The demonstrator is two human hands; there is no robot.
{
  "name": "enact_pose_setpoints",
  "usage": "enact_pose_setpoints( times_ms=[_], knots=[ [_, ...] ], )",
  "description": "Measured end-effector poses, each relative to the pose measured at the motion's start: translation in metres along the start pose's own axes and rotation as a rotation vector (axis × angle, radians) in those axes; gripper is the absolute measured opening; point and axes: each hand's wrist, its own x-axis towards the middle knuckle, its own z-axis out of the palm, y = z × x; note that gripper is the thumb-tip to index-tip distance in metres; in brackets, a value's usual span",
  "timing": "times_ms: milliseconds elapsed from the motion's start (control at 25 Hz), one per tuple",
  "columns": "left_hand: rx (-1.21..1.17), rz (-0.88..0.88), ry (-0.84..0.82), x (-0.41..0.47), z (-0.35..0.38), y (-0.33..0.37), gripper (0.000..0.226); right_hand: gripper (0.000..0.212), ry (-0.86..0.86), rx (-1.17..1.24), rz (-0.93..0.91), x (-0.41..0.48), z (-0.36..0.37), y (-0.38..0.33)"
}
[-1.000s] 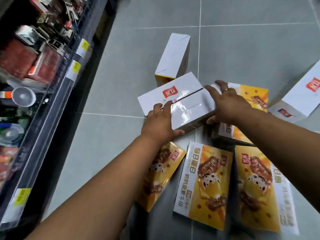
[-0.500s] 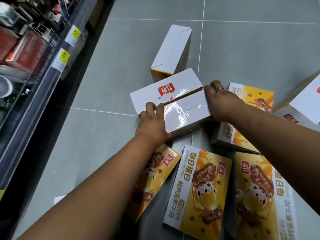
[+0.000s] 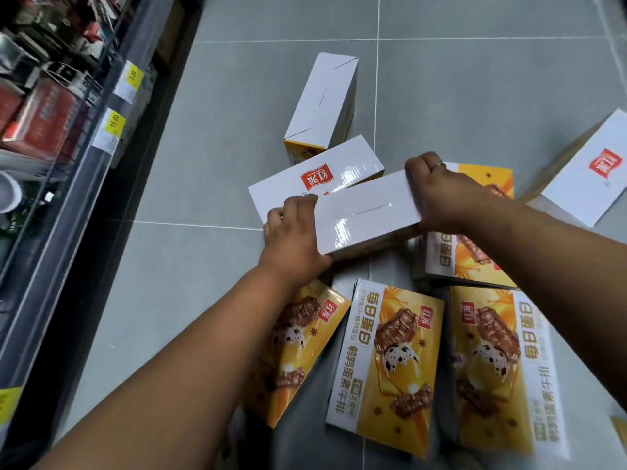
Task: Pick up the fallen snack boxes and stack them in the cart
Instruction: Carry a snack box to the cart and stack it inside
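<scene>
Gripping glossy white rect. carton (image 3: pixel 366 215)

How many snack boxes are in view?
8. Held box between left hand and right hand; two white boxes behind it; yellow box under the right wrist; white box far right; three yellow boxes in front. A yellow sliver, lower right, may be a ninth.

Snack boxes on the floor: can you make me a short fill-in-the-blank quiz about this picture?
1. The left hand and right hand grip the ends of one box whose upper face is plain ____.
2. A ring shows on the ____ hand.
3. The shelf with price tags runs along the person's ____ side.
Missing words: white; right; left.
</scene>
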Motion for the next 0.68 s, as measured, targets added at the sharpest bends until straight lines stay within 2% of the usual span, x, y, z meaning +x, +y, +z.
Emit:
enact_pose_setpoints(
  times_ms=[160, 440, 680],
  knots=[
    [0.001, 0.053, -0.032, -0.015, -0.082, 0.015, 0.101, 0.09, 0.011, 0.024, -0.002, -0.035, -0.074, -0.024],
    [0.002, 0.156, -0.081, -0.087, -0.288, 0.081, 0.103, 0.097, -0.01, 0.179, 0.077, -0.138, -0.258, -0.072],
    [-0.077, 0.284, -0.099, -0.172, -0.459, 0.149, 0.101, 0.094, 0.034, 0.26, 0.209, -0.271, -0.421, -0.113]
  ],
)
